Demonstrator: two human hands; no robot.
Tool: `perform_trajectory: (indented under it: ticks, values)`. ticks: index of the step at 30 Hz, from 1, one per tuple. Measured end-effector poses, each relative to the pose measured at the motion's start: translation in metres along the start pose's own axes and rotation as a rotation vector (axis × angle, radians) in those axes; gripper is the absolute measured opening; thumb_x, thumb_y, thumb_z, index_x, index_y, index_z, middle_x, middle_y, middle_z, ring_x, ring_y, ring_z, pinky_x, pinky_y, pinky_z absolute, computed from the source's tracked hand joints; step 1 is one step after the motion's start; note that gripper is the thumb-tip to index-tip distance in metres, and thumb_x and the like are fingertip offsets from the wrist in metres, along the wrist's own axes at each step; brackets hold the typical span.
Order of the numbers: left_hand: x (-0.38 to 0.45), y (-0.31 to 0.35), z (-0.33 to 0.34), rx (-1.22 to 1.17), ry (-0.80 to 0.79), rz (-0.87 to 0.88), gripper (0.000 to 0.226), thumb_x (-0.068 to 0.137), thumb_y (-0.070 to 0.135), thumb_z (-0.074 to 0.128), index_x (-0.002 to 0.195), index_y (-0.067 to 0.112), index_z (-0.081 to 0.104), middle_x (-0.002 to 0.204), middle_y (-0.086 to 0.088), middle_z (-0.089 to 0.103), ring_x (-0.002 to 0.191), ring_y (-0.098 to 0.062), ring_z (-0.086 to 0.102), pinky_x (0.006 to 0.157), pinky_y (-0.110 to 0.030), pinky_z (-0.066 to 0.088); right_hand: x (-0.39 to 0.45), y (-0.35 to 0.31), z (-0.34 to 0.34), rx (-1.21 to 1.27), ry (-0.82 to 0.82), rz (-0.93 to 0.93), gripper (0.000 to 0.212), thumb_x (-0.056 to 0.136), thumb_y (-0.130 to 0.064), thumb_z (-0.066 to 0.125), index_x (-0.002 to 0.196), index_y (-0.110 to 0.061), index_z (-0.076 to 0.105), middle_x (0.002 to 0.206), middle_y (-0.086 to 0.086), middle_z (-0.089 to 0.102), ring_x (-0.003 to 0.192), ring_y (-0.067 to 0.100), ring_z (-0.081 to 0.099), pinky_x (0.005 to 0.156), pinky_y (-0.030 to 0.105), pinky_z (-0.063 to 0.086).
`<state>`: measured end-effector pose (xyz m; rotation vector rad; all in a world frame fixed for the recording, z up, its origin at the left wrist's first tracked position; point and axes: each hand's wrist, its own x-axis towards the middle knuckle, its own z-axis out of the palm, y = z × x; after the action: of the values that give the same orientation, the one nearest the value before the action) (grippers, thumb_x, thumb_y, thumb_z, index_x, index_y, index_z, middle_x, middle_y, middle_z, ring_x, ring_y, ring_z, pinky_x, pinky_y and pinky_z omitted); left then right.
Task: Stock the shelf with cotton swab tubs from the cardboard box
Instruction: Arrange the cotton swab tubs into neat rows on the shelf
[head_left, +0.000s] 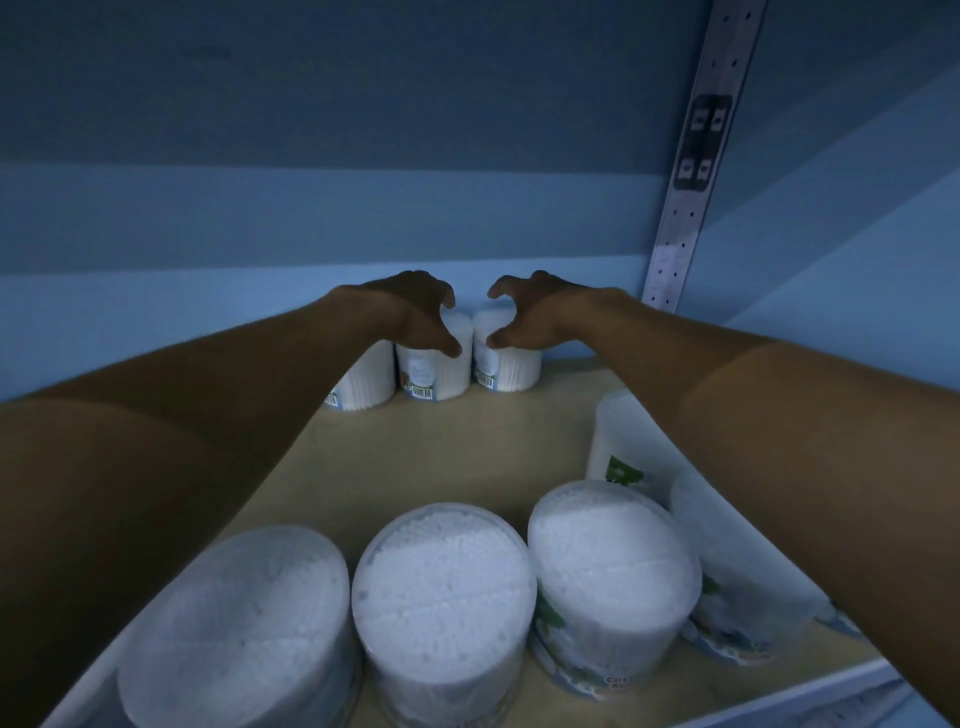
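Hands (415, 312) (530, 314) above rear tubs (506, 358)

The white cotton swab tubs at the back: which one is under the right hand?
The rightmost round white tub of the back row; the right hand curls over its top, while the left hand covers its neighbour.

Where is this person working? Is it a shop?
Probably a shop or stockroom shelf. Many identical cotton swab tubs with barcode labels stand in rows on a shelf board, beside a perforated metal upright.
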<state>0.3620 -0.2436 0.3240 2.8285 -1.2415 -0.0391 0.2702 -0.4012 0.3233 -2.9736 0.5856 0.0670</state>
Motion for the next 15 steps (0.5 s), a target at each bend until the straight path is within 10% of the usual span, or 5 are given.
perform_trajectory:
  ticks: [15]
  values:
    - [0.020, -0.003, 0.008, 0.065, -0.058, 0.100, 0.077, 0.085, 0.052, 0.068, 0.150, 0.025, 0.037, 0.151, -0.003, 0.042, 0.136, -0.024, 0.041, 0.108, -0.036, 0.037, 0.020, -0.009, 0.010, -0.051, -0.005, -0.074, 0.069, 0.093, -0.050, 0.060, 0.154, -0.034, 0.031, 0.160, -0.001, 0.033, 0.142, 0.025, 0.038, 0.109, 0.037, 0.038]
